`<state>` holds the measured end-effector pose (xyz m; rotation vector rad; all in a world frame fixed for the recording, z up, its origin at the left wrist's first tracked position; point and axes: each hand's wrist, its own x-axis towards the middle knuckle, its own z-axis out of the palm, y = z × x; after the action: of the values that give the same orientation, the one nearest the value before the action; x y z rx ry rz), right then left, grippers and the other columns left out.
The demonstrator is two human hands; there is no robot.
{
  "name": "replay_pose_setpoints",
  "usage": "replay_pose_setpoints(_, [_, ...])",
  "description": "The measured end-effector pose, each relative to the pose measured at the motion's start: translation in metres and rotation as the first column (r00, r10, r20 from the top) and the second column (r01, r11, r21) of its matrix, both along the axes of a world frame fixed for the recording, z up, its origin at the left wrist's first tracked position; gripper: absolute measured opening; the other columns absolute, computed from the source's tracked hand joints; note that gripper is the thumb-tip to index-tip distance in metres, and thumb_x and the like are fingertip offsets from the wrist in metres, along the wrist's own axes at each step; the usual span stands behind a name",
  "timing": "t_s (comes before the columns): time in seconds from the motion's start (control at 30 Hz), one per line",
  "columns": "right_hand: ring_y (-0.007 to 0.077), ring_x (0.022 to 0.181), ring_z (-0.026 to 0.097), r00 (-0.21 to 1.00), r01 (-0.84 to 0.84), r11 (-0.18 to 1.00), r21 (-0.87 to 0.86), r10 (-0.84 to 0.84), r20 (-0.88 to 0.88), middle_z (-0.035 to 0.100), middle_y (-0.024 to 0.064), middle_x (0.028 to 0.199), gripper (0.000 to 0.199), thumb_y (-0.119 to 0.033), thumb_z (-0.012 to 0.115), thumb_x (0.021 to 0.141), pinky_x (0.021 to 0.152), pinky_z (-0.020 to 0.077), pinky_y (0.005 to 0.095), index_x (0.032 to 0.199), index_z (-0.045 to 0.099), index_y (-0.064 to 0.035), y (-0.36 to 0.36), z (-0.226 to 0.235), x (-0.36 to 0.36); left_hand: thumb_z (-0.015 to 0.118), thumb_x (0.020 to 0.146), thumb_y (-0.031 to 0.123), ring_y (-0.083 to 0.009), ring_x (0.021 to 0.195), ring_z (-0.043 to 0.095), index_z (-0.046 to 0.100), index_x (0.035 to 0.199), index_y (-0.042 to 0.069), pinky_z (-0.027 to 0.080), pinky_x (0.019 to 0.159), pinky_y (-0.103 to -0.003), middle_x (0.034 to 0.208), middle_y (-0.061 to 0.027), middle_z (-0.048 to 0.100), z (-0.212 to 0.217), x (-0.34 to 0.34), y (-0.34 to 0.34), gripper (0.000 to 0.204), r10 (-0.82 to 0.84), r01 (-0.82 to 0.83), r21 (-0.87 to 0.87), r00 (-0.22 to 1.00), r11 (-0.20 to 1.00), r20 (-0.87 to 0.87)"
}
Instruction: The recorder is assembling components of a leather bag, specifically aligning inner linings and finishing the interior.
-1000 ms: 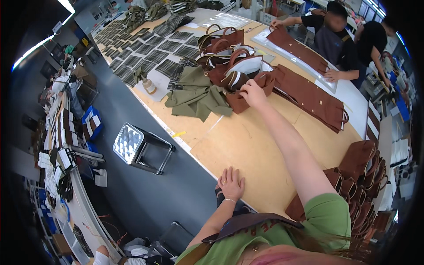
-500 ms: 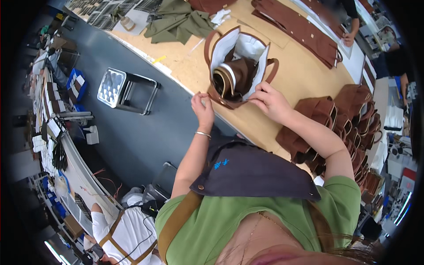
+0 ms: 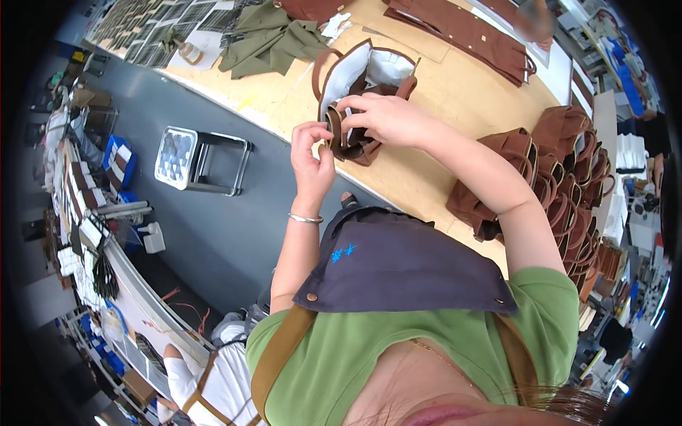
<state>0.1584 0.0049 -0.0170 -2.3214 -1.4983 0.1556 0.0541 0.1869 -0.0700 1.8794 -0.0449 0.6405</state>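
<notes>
A brown tote bag (image 3: 361, 154) with a pale lining (image 3: 390, 67) stands mouth-up at the table's near edge, its handles sticking out. A brown rolled piece with a tan edge (image 3: 334, 121) is inside its near left part. My right hand (image 3: 389, 119) reaches over the near rim, its fingers curled down round this rolled piece; the fingertips are partly hidden. At the bag's left near side, my left hand (image 3: 312, 153) is closed, thumb and forefinger pinching at the rim.
Brown bags (image 3: 540, 177) are heaped on the table (image 3: 440, 92) to the right. Flat brown pieces (image 3: 462, 42) and olive cloth (image 3: 273, 42) lie farther back. A stool (image 3: 202, 160) stands on the floor at left. Another person (image 3: 220, 383) is behind me, lower left.
My right hand has left the bag's right near rim and moved left over the opening to the rolled piece. My left hand has risen slightly beside the rim.
</notes>
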Motion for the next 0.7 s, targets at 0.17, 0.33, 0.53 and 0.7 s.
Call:
replay_pose_setpoints(0.17, [0.0294,0.095,0.066,0.999,-0.034,0.999,-0.012,0.034,0.002,0.06,0.0048,0.111,0.033,-0.009,0.058,0.084,0.074,0.0548,0.0414,0.112,0.067,-0.023,0.023,-0.007,0.01,0.052,0.066,-0.007,-0.0338,0.102,0.059,0.062,0.087,0.004,0.048,0.093,-0.04,0.104,-0.0161,0.059,0.01,0.005,0.024,0.026,-0.232,0.24,0.156,0.97,0.958,-0.072])
replay_pose_setpoints(0.33, [0.0252,0.096,0.066,0.998,0.005,0.999,0.034,-0.007,0.055,0.06,0.0027,0.105,0.033,-0.02,0.066,0.079,0.071,0.0557,0.0415,0.111,0.062,-0.0205,0.037,-0.019,0.017,0.069,0.077,-0.007,-0.0241,0.102,0.056,0.065,0.086,0.006,0.05,0.082,-0.03,0.121,-0.0148,0.051,-0.011,0.014,0.041,0.016,-0.259,0.281,0.241,0.958,0.929,-0.121])
replay_pose_setpoints(0.53, [0.031,0.096,0.066,0.983,0.162,0.979,-0.123,-0.15,0.103,0.061,0.0079,0.104,0.025,-0.014,0.065,0.078,0.072,0.055,0.0434,0.103,0.068,-0.0164,0.046,-0.017,0.026,0.065,0.078,-0.009,-0.0214,0.099,0.054,0.063,0.082,0.006,0.046,0.073,-0.03,0.106,-0.0107,0.054,-0.009,0.043,0.062,0.015,-0.146,0.15,0.228,0.989,0.962,-0.031])
replay_pose_setpoints(0.7, [0.0318,0.091,0.066,0.921,0.389,0.89,-0.238,-0.38,0.082,0.06,0.0073,0.101,0.024,-0.004,0.064,0.072,0.07,0.0538,0.0435,0.095,0.069,-0.0113,0.027,-0.003,0.029,0.071,0.079,-0.002,-0.0278,0.097,0.057,0.069,0.09,0.008,0.048,0.082,-0.038,0.109,-0.012,0.057,0.009,0.049,0.068,0.015,0.002,-0.059,0.486,0.993,0.872,0.117])
